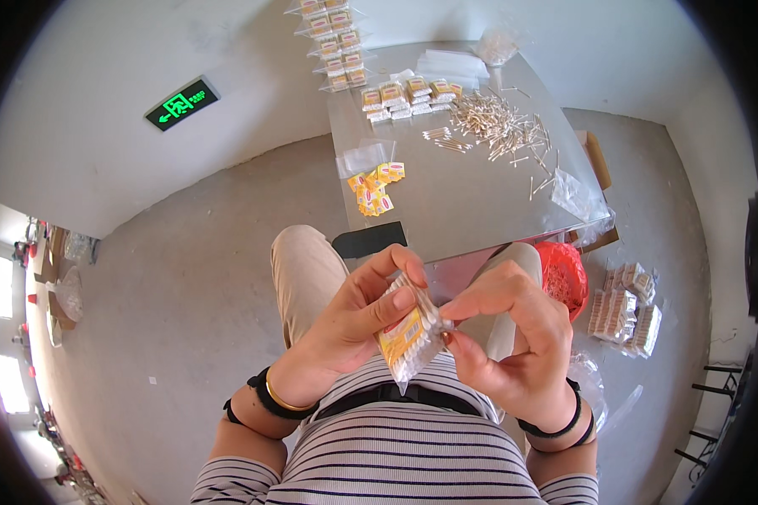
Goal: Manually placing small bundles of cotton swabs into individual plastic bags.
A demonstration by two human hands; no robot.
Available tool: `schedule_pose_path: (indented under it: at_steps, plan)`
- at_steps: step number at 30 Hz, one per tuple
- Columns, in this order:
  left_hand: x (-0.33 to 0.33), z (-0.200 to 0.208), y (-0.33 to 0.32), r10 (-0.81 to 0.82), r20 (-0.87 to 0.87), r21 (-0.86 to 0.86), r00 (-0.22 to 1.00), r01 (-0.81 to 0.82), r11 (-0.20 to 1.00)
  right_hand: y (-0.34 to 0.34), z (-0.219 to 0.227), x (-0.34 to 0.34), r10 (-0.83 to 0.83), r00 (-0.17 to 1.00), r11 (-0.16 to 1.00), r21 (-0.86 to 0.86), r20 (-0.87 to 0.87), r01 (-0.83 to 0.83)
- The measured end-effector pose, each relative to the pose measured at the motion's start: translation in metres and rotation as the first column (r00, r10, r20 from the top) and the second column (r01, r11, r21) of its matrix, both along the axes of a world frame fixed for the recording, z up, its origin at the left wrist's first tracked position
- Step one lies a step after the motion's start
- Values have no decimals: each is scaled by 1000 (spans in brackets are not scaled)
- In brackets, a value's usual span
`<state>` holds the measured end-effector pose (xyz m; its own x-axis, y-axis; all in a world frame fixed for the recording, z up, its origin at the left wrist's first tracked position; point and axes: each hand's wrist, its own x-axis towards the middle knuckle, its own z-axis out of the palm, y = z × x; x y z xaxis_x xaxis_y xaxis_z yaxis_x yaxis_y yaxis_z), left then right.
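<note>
In front of my waist, my left hand is closed around a clear plastic packet of cotton swabs, its thumb pressed on the upper side. A yellow and white card shows through the film. The packet is tilted, one corner pointing down toward me. On its right side, my right hand has thumb and index finger at the edge of the film, closed on it in a pinch. On the metal table ahead lie a heap of loose cotton swabs and a small pile of yellow cards.
Filled packets stand in rows at the table's back, beside stacked packets. Clear bags lie by the cards. A red-lined bin stands right of my knee, near bundled swab packs on the floor.
</note>
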<state>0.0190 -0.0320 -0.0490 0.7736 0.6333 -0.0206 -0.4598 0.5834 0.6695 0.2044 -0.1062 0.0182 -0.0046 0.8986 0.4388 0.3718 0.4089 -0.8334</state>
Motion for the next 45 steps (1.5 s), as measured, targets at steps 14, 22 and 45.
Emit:
schedule_pose_path:
  at_steps: [14,22,45]
  plan:
    - [2,-6,0,-58,148,-126,987,77,989,2,1,2,84,995,996,-3,-52,-84]
    - [4,-5,0,-70,213,-144,975,102,984,-2,-7,-5,145,946,967,-162,-289,-198]
    - [5,-1,-4,-4,73,125,997,-6,992,2,-16,-9,173,847,927,-208,-502,-312]
